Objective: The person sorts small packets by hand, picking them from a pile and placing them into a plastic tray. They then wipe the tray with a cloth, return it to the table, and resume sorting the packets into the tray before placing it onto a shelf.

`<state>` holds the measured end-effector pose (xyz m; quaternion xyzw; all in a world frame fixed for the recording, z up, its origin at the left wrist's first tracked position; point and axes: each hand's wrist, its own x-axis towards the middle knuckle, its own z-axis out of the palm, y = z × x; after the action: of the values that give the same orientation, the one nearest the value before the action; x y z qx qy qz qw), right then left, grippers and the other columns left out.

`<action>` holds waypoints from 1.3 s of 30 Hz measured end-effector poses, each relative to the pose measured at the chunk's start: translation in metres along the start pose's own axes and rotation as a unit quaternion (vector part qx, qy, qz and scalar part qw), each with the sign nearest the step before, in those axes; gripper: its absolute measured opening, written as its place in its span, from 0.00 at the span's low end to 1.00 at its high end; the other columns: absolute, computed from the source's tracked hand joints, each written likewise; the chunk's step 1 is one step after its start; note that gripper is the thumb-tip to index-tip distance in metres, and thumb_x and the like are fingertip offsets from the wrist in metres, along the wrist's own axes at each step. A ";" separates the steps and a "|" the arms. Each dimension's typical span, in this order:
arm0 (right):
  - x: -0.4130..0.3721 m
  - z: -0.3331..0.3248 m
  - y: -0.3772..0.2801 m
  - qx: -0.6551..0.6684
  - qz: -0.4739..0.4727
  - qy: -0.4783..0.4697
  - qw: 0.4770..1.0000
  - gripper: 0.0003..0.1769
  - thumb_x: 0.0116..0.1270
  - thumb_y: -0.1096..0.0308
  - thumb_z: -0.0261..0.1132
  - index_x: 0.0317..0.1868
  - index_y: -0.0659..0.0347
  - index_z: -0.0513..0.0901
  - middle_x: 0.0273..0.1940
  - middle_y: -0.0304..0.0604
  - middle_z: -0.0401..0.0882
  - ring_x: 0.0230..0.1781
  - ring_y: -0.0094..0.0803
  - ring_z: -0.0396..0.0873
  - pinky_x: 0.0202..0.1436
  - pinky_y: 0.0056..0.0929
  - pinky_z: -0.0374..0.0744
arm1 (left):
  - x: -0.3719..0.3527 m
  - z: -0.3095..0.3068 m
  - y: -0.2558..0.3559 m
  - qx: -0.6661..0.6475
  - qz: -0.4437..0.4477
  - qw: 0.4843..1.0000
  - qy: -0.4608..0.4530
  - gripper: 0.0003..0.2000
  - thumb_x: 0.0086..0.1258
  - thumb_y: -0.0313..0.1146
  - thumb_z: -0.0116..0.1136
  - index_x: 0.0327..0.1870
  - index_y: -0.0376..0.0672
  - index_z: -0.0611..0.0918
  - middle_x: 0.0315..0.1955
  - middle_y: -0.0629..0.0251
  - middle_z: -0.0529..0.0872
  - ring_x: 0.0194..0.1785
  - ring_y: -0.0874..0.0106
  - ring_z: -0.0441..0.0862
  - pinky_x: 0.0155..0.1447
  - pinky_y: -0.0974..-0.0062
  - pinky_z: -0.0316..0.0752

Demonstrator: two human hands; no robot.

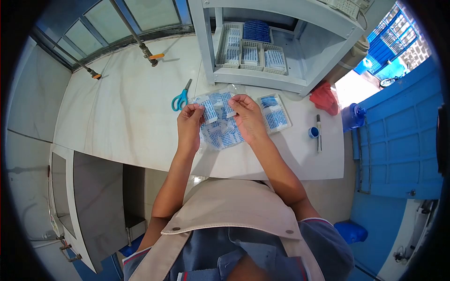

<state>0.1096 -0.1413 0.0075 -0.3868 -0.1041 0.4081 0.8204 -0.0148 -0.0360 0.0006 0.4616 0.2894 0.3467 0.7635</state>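
Note:
My left hand (pixel 190 122) pinches a small white packet (pixel 209 112) with blue print between thumb and fingers. In my right hand (pixel 248 118) is a second printed packet (pixel 230 110), held the same way at its edge. Both packets are over a clear plastic bag (pixel 216 141) full of similar blue-and-white packets on the counter. To the left of the bag lie scissors (pixel 180 100) with turquoise handles. Right of my right hand sits a shallow tray (pixel 285 125) with more of the printed packets in it.
A grey shelf (pixel 262 77) at the back holds white baskets (pixel 251 55) of packets. At the right of the counter (pixel 117 117) are a marker (pixel 319 133), a blue roll (pixel 313 132) and a red cloth (pixel 324 99). Pipes with orange-handled valves (pixel 153 58) stand at the back left.

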 end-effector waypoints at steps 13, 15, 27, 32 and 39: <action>-0.017 0.016 0.047 -0.382 -0.139 0.006 0.914 0.04 0.62 0.77 0.62 0.38 0.65 0.77 0.34 0.41 0.77 0.35 0.27 0.77 0.39 0.24 0.74 | -0.013 0.001 -0.012 -0.116 -0.094 0.989 -0.002 0.03 0.69 0.26 0.49 0.40 0.42 0.75 0.33 0.70 0.80 0.33 0.78 0.77 0.36 0.81 0.72; -0.022 0.016 0.057 -0.441 -0.171 0.002 0.881 0.04 0.62 0.76 0.62 0.38 0.65 0.77 0.35 0.43 0.75 0.36 0.30 0.77 0.38 0.25 0.74 | -0.021 0.002 -0.012 -0.186 -0.124 0.975 -0.002 0.04 0.69 0.26 0.47 0.40 0.42 0.75 0.34 0.69 0.81 0.33 0.77 0.78 0.36 0.81 0.72; 0.059 -0.040 0.034 -0.724 -0.280 -0.098 0.623 0.10 0.56 0.73 0.66 0.40 0.64 0.81 0.45 0.53 0.78 0.40 0.46 0.80 0.43 0.34 0.78 | -0.024 -0.014 -0.005 -0.033 -0.075 0.996 0.021 0.07 0.70 0.31 0.44 0.35 0.37 0.72 0.36 0.49 0.84 0.38 0.64 0.85 0.47 0.67 0.82; 0.072 -0.032 0.028 -0.677 -0.099 -0.126 0.719 0.07 0.54 0.74 0.63 0.35 0.64 0.81 0.33 0.52 0.80 0.38 0.48 0.80 0.44 0.40 0.76 | -0.015 -0.026 -0.006 -0.060 -0.119 0.991 0.008 0.09 0.64 0.31 0.44 0.37 0.35 0.75 0.36 0.50 0.85 0.38 0.67 0.85 0.45 0.72 0.81; 0.066 -0.028 0.008 -0.648 -0.051 -0.153 0.745 0.05 0.55 0.74 0.61 0.33 0.64 0.80 0.33 0.51 0.82 0.36 0.44 0.81 0.42 0.35 0.77 | -0.016 -0.004 0.007 -0.166 -0.172 0.971 0.006 0.17 0.64 0.34 0.42 0.45 0.27 0.75 0.42 0.48 0.84 0.44 0.65 0.83 0.50 0.68 0.80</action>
<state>0.1613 -0.1049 -0.0267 -0.7519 -0.4869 0.2538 0.3650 -0.0292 -0.0445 0.0075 0.2698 0.3069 0.2563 0.8760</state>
